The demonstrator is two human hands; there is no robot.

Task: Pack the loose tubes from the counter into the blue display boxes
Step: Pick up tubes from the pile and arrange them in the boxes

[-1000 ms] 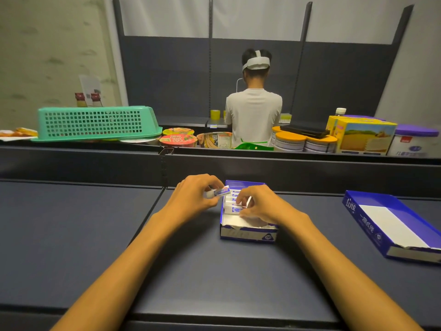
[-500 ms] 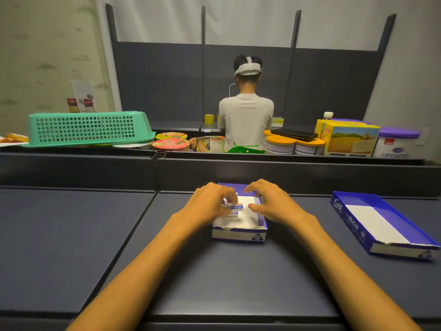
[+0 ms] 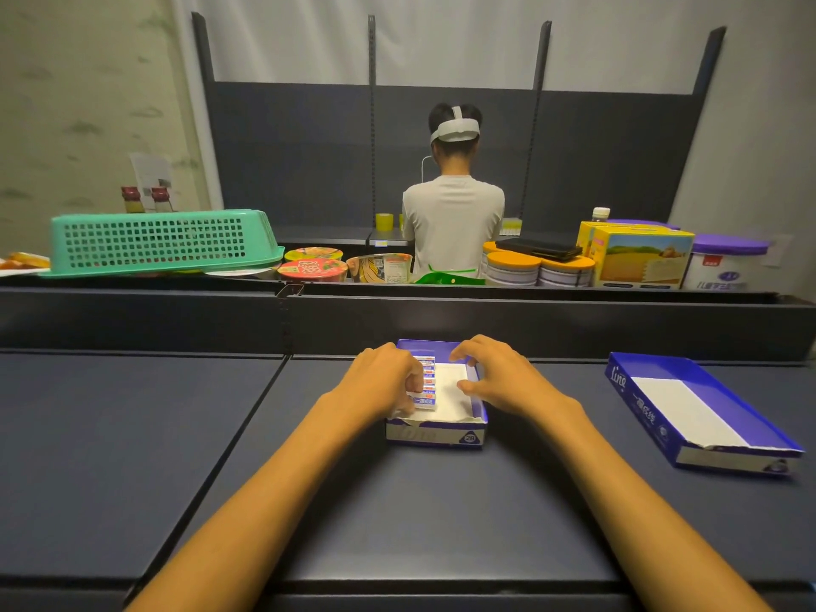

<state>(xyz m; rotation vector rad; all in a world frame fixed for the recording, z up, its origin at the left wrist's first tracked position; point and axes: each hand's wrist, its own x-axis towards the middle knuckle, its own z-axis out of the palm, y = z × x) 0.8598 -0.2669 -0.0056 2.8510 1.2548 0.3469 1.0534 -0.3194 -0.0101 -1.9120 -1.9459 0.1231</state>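
A small blue display box (image 3: 437,436) with a white lining sits on the dark counter in front of me. Several white-and-blue tubes (image 3: 428,376) lie in a row along its left side. My left hand (image 3: 379,384) covers the box's left edge, and its curled fingers and thumb pinch the nearest tube (image 3: 423,401). My right hand (image 3: 501,377) sits at the box's right wall, thumb inside the box and fingers arched over the wall. A second, longer blue display box (image 3: 662,406) lies to the right with nothing in it.
A raised dark ledge (image 3: 530,320) runs behind the counter. On it stand an upturned green basket (image 3: 154,242), noodle bowls (image 3: 311,269), tins (image 3: 514,269), a yellow carton (image 3: 642,258) and a purple-lidded tub (image 3: 724,262). A person (image 3: 452,214) stands beyond, back turned.
My left hand has brought its tube into the box and set it at the near end of the row. My right hand slid from the tubes to the box's right wall.
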